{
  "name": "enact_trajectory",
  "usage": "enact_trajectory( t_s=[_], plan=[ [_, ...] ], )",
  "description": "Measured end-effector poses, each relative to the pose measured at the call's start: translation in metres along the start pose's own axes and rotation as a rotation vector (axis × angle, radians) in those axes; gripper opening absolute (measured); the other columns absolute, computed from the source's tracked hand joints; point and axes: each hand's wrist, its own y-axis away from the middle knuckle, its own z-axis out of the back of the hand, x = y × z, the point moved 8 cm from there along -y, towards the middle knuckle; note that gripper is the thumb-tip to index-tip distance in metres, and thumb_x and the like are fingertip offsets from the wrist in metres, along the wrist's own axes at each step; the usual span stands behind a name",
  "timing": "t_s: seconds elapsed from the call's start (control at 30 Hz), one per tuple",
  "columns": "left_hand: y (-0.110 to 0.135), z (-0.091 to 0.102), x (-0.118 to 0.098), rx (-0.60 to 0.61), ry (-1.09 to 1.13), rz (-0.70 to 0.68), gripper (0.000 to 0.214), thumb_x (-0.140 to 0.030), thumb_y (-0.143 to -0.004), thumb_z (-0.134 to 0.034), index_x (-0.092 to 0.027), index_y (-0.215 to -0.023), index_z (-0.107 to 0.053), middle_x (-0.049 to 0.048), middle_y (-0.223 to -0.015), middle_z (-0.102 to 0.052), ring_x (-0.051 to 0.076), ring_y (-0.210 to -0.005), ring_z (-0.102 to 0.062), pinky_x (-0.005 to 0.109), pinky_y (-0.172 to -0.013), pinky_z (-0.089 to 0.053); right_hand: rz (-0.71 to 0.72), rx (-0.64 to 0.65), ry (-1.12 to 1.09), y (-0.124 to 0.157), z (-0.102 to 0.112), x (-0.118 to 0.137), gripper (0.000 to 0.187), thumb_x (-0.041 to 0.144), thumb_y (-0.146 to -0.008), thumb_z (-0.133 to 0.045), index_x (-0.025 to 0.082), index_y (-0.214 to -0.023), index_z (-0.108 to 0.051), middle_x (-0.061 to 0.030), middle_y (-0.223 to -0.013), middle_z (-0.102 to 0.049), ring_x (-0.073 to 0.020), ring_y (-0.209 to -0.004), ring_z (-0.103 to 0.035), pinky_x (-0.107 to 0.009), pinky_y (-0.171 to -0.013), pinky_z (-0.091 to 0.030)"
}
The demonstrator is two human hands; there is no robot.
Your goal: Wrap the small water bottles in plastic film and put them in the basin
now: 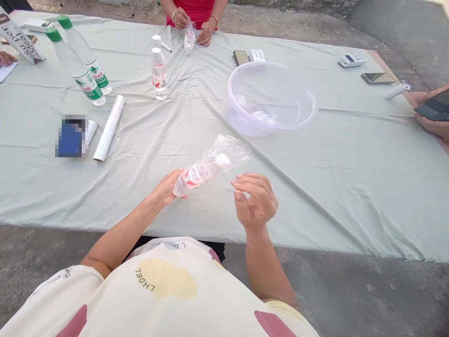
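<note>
Slanting up and rightward at the frame's centre, the film-wrapped bottle (194,176) is gripped near its base by the left hand (169,188); its capped end is flanked, lower right, by the loosely open, apparently empty right hand (257,200).

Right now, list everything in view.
White-capped clear plastic bottle: 1, red label, front centre.
Clear film: 1, colourless, around it.
Matching bottles: 3, same colours, two centre-left, one far edge.
Tall green-capped bottles: 2, clear, far left.
Film roll: 1, white, left.
Blurred item: 1, blue, left.
Round plastic basin: 1, translucent lilac, right of centre.
Phone-like slabs: 3, dark, behind basin and right.
Boxy devices: 3, white, behind basin, right, left.
Cylinder: 1, white, right.
Pen: 1, pale, far centre.
Card sign: 1, white, far left.
Paper: 1, white, left edge.
Tablecloth: 1, grey-green, beneath.
Other people: 3, one red-clad, edges.
Left hand: 1, bare, holding front bottle.
Right hand: 1, bare, by film.
</note>
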Motion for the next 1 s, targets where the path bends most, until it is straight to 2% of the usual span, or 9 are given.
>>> enact_trajectory(
  t_s=[0.1,0.17,0.27,0.33,0.47,0.57,0.73,0.83,1.0],
  plan=[
    [0.002,-0.001,-0.001,0.051,-0.104,0.051,0.027,-0.044,-0.078,-0.072,-0.018,-0.076,-0.064,0.0013,-0.072,-0.055,0.014,-0.063,-0.055,0.024,-0.047,-0.044,0.290,0.302,0.113,-0.025,-0.020,0.019,0.012,0.025,-0.086,-0.068,0.034,-0.094,-0.069,0.0019,-0.096,-0.076,-0.0253,-0.105,-0.068,-0.050,-0.102,-0.046],
    [0.004,-0.002,-0.004,0.061,-0.126,0.053,0.025,-0.041,-0.074,-0.073,-0.019,-0.072,-0.062,0.0009,-0.070,-0.053,0.015,-0.061,-0.055,0.025,-0.045,-0.043,0.247,0.419,0.079,-0.036,-0.031,0.009,0.013,0.030,-0.084,-0.073,0.033,-0.096,-0.070,0.0010,-0.102,-0.076,-0.0255,-0.105,-0.069,-0.052,-0.107,-0.042],
    [0.003,0.001,-0.015,0.028,-0.054,-0.027,0.021,-0.035,-0.070,-0.073,-0.019,-0.070,-0.059,-0.0005,-0.069,-0.054,0.013,-0.059,-0.054,0.025,-0.047,-0.042,0.022,0.516,-0.203,-0.035,-0.049,-0.012,0.023,0.040,-0.082,-0.077,0.030,-0.101,-0.069,-0.0028,-0.097,-0.074,-0.0225,-0.093,-0.070,-0.043,-0.090,-0.055],
    [0.001,0.005,-0.027,-0.031,0.039,-0.134,0.019,-0.031,-0.068,-0.071,-0.020,-0.070,-0.057,-0.0017,-0.072,-0.056,0.012,-0.061,-0.053,0.024,-0.051,-0.043,-0.169,0.450,-0.374,-0.027,-0.061,-0.026,0.024,0.044,-0.082,-0.076,0.028,-0.098,-0.068,-0.0045,-0.096,-0.072,-0.0224,-0.093,-0.070,-0.040,-0.083,-0.057],
    [0.004,0.015,-0.056,-0.145,0.179,-0.449,0.017,-0.029,-0.070,-0.070,-0.020,-0.070,-0.055,-0.0007,-0.084,-0.062,0.013,-0.077,-0.058,0.025,-0.065,-0.046,-0.544,0.054,-0.572,-0.009,-0.077,-0.050,0.030,0.049,-0.086,-0.069,0.025,-0.076,-0.053,-0.0020,-0.090,-0.067,-0.0232,-0.098,-0.071,-0.044,-0.089,-0.057],
    [0.011,0.015,-0.071,-0.122,0.114,-0.641,0.012,-0.032,-0.077,-0.069,-0.023,-0.083,-0.065,0.0019,-0.096,-0.065,0.018,-0.096,-0.059,0.029,-0.080,-0.048,-0.682,-0.129,-0.611,-0.010,-0.086,-0.056,0.036,0.050,-0.089,-0.062,0.024,-0.073,-0.044,0.0028,-0.075,-0.064,-0.0205,-0.085,-0.073,-0.045,-0.088,-0.057],
    [-0.015,0.009,-0.053,0.168,0.045,-0.511,0.046,-0.044,-0.087,-0.065,-0.033,-0.132,-0.060,0.0054,-0.149,-0.051,0.031,-0.139,-0.044,0.042,-0.106,-0.041,-0.638,-0.135,-0.624,-0.047,-0.097,-0.061,0.024,0.038,-0.087,-0.068,0.026,-0.083,-0.048,0.0086,-0.060,-0.061,-0.0160,-0.067,-0.070,-0.040,-0.083,-0.057],
    [-0.039,0.024,-0.039,0.122,0.042,-0.531,0.066,-0.051,-0.092,-0.061,-0.042,-0.152,-0.036,0.0014,-0.165,-0.029,0.028,-0.154,-0.020,0.045,-0.120,-0.026,-0.595,-0.071,-0.515,-0.081,-0.114,-0.086,0.024,0.039,-0.086,-0.068,0.025,-0.083,-0.049,0.0081,-0.060,-0.061,-0.0162,-0.066,-0.069,-0.038,-0.081,-0.056],
    [-0.062,0.036,-0.022,0.099,0.060,-0.547,0.062,-0.045,-0.085,-0.072,-0.033,-0.142,-0.050,0.0104,-0.148,-0.048,0.029,-0.133,-0.051,0.046,-0.108,-0.042,-0.438,-0.096,-0.127,-0.161,-0.152,-0.171,0.035,0.052,-0.090,-0.060,0.023,-0.079,-0.044,0.0059,-0.069,-0.057,-0.0150,-0.075,-0.067,-0.040,-0.093,-0.050]
  ],
)
